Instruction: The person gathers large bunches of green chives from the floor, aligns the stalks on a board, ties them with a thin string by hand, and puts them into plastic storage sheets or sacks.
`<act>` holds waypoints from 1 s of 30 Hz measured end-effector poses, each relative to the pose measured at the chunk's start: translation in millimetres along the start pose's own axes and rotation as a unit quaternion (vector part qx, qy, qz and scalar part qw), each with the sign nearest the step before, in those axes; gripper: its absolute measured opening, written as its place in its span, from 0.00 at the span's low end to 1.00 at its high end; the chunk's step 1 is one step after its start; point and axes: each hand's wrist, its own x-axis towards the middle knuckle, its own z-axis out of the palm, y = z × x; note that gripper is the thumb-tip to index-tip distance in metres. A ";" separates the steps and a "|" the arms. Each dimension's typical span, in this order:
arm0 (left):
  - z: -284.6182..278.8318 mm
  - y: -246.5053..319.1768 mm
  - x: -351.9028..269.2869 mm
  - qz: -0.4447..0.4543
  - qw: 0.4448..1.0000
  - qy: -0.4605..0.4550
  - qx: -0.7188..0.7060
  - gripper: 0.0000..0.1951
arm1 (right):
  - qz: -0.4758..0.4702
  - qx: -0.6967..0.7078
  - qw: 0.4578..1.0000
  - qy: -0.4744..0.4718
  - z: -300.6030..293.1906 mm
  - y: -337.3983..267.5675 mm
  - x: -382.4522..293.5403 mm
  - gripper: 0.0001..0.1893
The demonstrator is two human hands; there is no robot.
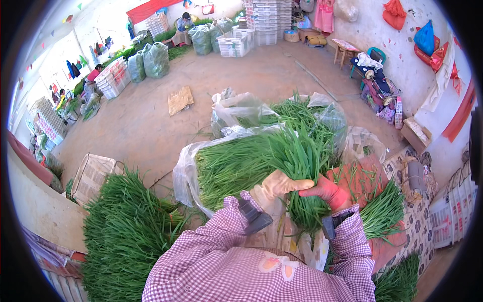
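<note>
My left hand (281, 187), in a cream glove, and my right hand (328, 191), in a red glove, meet around a bunch of long-leaved greens (298, 154) that look like garlic chives. The thumbs point towards each other across the bunch. Its leaves fan out above the gloves, and the lower part hangs below them. Just beyond, a large clear plastic bag (185, 166) lies spread, filled with more greens (230, 166). Right of my right hand, a loose pile of greens (383, 211) lies beside a red board (368, 175) with scattered leaves.
A big heap of greens (124, 234) stands at my left beside a tipped crate (96, 175). Flattened cardboard (180, 100) lies on the floor (241, 71). Several people work by the far walls among stuffed bags (156, 60) and white crates (236, 43). A loaded handcart (377, 83) stands right.
</note>
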 end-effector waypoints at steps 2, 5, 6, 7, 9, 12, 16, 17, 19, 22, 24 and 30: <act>1.9 0.0 -1.8 0.021 0.999 -0.016 0.036 0.34 | 0.018 -0.006 1.000 -0.007 2.7 7.4 -1.5 0.43; -10.3 12.0 -4.9 0.043 0.992 -0.024 0.118 0.32 | 0.023 -0.004 1.000 -0.003 16.1 2.3 -1.6 0.43; -13.6 18.3 -4.7 0.049 0.988 -0.024 0.143 0.33 | 0.016 -0.010 1.000 -0.017 14.1 7.9 2.2 0.43; -16.5 24.8 -4.0 0.056 0.984 -0.024 0.169 0.34 | 0.017 -0.008 1.000 -0.017 10.9 11.2 5.4 0.43; -18.0 35.3 -1.1 0.135 0.938 0.018 0.320 0.36 | 0.033 -0.044 0.997 -0.055 3.8 16.5 11.4 0.43; -27.7 28.4 1.4 0.035 0.957 -0.054 0.284 0.37 | 0.015 -0.058 0.997 -0.040 3.0 30.4 17.1 0.41; -54.9 -8.8 -5.9 -0.182 0.935 -0.255 0.163 0.36 | -0.003 -0.043 0.998 -0.047 10.8 33.3 23.2 0.39; -64.9 -26.0 -14.3 -0.242 0.921 -0.299 0.057 0.36 | 0.000 -0.044 0.997 -0.062 15.4 30.2 26.9 0.39; -56.0 -34.7 -13.1 -0.294 0.888 -0.350 -0.058 0.35 | 0.015 -0.018 0.998 -0.065 11.8 33.4 26.4 0.38; -10.1 -14.6 -8.1 -0.022 0.968 -0.047 -0.244 0.44 | 0.004 -0.059 0.997 -0.042 12.6 26.1 28.8 0.36; -3.8 -6.0 -3.7 0.022 0.955 -0.039 -0.293 0.45 | -0.018 -0.089 0.995 -0.052 5.1 39.2 36.5 0.36; -1.6 -10.9 8.4 0.020 0.988 0.012 -0.152 0.23 | -0.037 -0.124 0.991 -0.024 -8.2 54.6 35.0 0.36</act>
